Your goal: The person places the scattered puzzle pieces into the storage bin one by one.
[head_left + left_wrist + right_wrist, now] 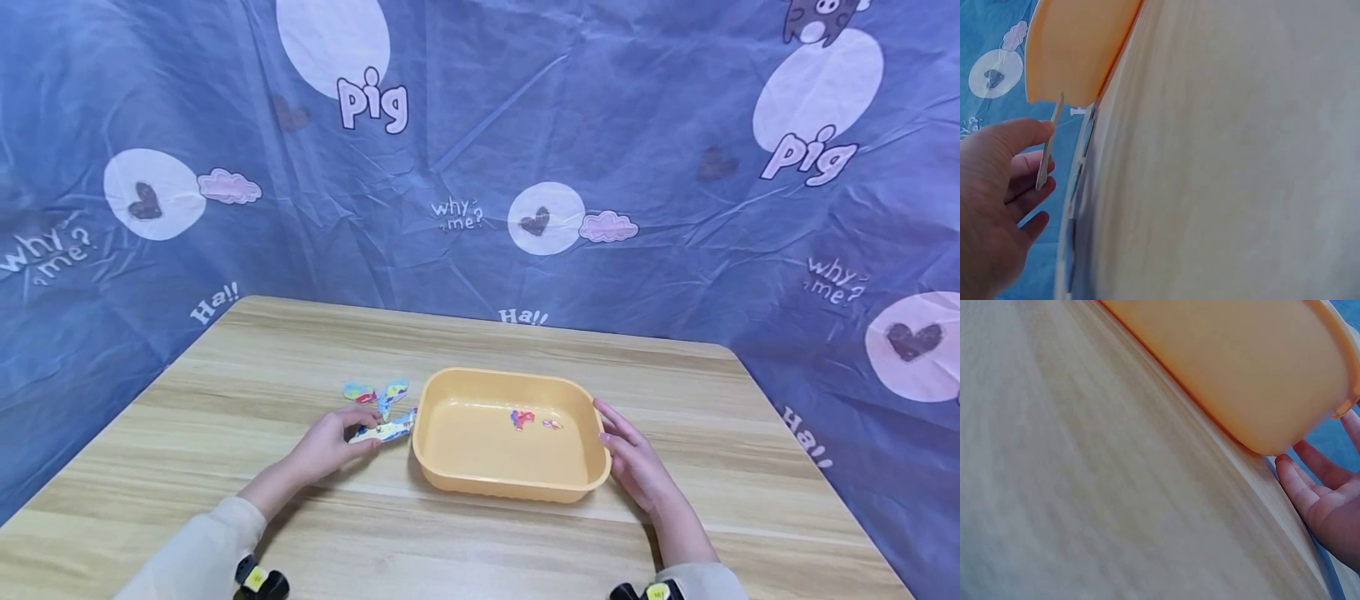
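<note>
My left hand point(337, 446) pinches a flat puzzle piece point(387, 430) with a colourful print between thumb and fingers, beside the left wall of a yellow plastic basin point(487, 482). In the left wrist view the piece point(1049, 147) shows edge-on, thin and pale. My right hand point(636, 458) rests its fingers on the basin's right end, near the rim. From the right wrist, its loosely extended fingers point(1295, 486) show right at the basin's rounded corner. Two small pieces lie inside the basin: a red and blue one point(521, 419) and a smaller one point(552, 424).
More printed pieces lie on the wooden table point(480, 550) just beyond my left hand, a green and red one point(360, 393) and a blue and yellow one point(395, 390). A blue patterned cloth point(465, 275) hangs behind the table and along its sides.
</note>
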Tool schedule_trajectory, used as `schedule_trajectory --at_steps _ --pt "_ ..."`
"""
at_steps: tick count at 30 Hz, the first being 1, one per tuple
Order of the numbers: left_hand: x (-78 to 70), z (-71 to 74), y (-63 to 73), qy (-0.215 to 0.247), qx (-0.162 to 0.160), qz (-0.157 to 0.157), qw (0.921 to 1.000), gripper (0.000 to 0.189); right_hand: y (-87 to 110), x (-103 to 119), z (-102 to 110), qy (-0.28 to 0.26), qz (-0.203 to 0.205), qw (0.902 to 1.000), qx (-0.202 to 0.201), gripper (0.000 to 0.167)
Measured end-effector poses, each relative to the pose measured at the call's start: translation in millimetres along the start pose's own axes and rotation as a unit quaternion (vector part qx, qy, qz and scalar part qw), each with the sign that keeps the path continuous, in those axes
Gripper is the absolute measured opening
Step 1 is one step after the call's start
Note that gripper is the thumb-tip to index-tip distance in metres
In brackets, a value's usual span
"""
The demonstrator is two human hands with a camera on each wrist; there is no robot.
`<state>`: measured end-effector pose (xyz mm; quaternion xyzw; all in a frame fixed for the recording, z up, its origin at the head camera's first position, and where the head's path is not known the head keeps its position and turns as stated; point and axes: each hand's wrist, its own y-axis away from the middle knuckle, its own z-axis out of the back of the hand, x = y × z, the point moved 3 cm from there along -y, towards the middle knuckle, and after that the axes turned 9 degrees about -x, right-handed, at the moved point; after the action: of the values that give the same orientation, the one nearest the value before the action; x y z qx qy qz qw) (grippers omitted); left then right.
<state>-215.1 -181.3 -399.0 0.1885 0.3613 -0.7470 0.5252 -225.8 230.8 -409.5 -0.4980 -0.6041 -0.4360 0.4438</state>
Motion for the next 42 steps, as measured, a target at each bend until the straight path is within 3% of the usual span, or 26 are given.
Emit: schedule_trajectory --at_steps 9,24,35,42 --pt "-8.1 10.5 -3.7 -0.011 -0.012 -0.026 0.9995 0.024 0.3 -1 2 -0.006 0.000 1.0000 -0.002 0.055" --pt "-14.8 22.7 -9.5 0.012 -0.047 -0.080 0.9956 0.021 0.8 0 2 0.001 0.007 1.0000 0.005 0.056" --pt "-27.0 28.6 -20.8 0.008 -0.074 -0.092 0.9929 0.016 -1.0 -1 3 0.002 -0.001 1.0000 -0.001 0.056" --pt "-37.4 26.9 -30.0 0.008 -0.066 -0.100 0.9927 0.017 -1.0 -2 2 -0.005 -0.002 1.0000 -0.003 0.055"
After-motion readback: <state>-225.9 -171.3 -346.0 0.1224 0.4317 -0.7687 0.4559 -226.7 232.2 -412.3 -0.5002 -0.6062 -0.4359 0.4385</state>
